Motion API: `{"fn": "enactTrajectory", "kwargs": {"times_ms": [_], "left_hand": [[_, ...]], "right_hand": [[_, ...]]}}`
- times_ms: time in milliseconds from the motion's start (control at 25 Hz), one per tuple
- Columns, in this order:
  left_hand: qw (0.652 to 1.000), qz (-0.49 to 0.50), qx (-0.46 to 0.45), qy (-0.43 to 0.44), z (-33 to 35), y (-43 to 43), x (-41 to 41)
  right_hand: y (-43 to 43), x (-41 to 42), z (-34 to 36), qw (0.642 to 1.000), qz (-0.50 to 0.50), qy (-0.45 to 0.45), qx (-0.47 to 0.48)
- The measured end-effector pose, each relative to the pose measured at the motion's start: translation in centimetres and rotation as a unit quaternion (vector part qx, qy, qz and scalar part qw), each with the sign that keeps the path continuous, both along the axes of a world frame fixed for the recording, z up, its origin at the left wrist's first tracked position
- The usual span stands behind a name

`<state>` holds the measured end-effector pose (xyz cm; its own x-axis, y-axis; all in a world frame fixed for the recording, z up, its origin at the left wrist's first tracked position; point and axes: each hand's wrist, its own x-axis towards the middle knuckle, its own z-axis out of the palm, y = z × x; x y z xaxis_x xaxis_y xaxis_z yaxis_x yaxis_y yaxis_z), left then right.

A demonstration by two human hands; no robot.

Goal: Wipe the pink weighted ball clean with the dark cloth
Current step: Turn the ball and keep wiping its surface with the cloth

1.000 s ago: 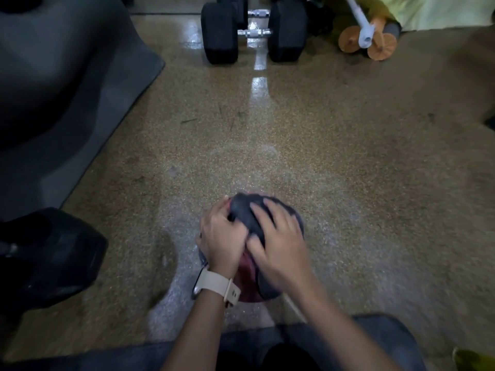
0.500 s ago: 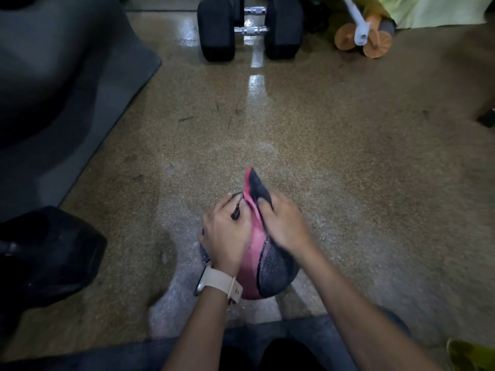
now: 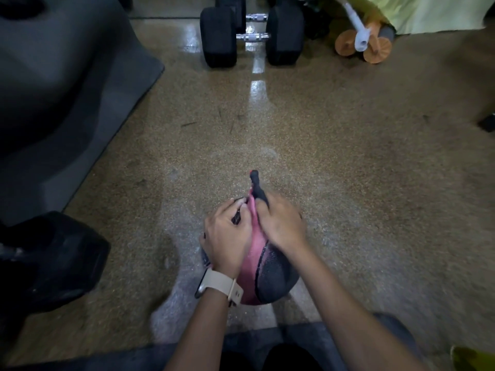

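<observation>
The speckled tan floor [image 3: 348, 170] is carrying everything. The pink weighted ball [image 3: 267, 277] is sitting at 6 o'clock and black dumbbells [image 3: 218, 36] are resting at 12. An orange-wheeled roller [image 3: 375, 48] is lying at 1, a grey mat [image 3: 80, 103] is spreading at 10, and a black weight [image 3: 53, 258] is sitting at 8.

You are in a gym or a home workout corner, looking down at the floor [image 3: 348, 162], which is a speckled tan sheet with a sheen. At the far end, two black dumbbells [image 3: 251, 37] with chrome handles stand side by side. A dark exercise mat [image 3: 80, 108] runs along the left, and a black angular weight [image 3: 48, 261] sits at the near left. At the far right lies a small roller with orange wheels [image 3: 375, 48], just beside yellow-green fabric [image 3: 434, 12]. The pink weighted ball [image 3: 270, 274] near you is training gear too.
</observation>
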<state>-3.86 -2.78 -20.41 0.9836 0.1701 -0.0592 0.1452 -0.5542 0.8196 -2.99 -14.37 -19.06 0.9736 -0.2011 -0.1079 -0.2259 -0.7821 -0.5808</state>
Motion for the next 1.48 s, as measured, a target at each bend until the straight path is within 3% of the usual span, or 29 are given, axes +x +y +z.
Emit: {"fn": "enactTrajectory", "kwargs": {"times_ms": [80,160,320,480,560,720,760,880,960,1120,1160,1240,1320,1400,1480], "left_hand": [[0.999,0.001,-0.027,0.024,0.1,0.6,1.0],[0.999,-0.008,-0.041,0.016,-0.2,1.1,1.2],[1.0,-0.015,-0.013,-0.013,-0.9,0.7,0.5],[0.999,-0.008,-0.039,0.014,-0.3,1.1,1.3],[0.998,-0.024,-0.055,0.014,-0.7,1.3,1.2],[0.999,-0.028,-0.023,-0.02,-0.9,1.0,0.1],[0.999,-0.023,-0.028,-0.012,-1.0,1.1,0.1],[0.997,-0.026,-0.078,0.012,-1.2,1.7,1.6],[0.994,-0.052,-0.096,-0.01,-2.2,2.2,1.2],[0.998,-0.041,-0.054,-0.008,-2.1,2.4,0.3],[0.998,-0.056,-0.03,0.008,-1.5,2.1,0.4],[0.994,-0.083,0.048,0.054,-0.6,1.5,0.9],[0.993,-0.067,0.065,0.076,0.0,1.0,0.6],[0.996,-0.064,0.06,0.029,-0.3,1.2,-0.8],[0.992,-0.073,0.098,0.004,-0.3,1.2,-1.4]], "right_hand": [[2.5,-6.0,0.1,0.996,0.033,-0.078,-0.03],[2.2,-7.8,0.0,0.994,0.057,-0.089,-0.037],[-0.9,1.0,0.4,0.996,-0.018,0.065,0.049],[3.1,-6.8,0.4,0.996,0.009,-0.083,-0.01],[2.2,-8.4,-0.3,0.995,0.026,-0.094,0.007],[-2.0,0.8,-0.1,0.988,-0.057,0.091,0.112],[-1.6,1.1,0.0,0.991,-0.05,0.083,0.096],[3.0,-6.3,0.3,0.996,0.029,-0.083,0.001],[3.0,-10.1,-0.8,0.992,0.035,-0.12,0.009],[-1.8,-2.3,-0.9,0.975,-0.112,0.026,0.191],[-1.6,-1.4,-0.5,0.978,-0.11,0.039,0.173],[0.9,-3.2,-0.3,0.994,-0.05,-0.047,0.083],[3.2,-8.3,-0.4,0.992,0.027,-0.122,0.028],[1.8,-8.2,-1.4,0.989,0.038,-0.129,0.055],[-0.6,-3.1,-1.8,0.987,-0.027,-0.016,0.155]]}}
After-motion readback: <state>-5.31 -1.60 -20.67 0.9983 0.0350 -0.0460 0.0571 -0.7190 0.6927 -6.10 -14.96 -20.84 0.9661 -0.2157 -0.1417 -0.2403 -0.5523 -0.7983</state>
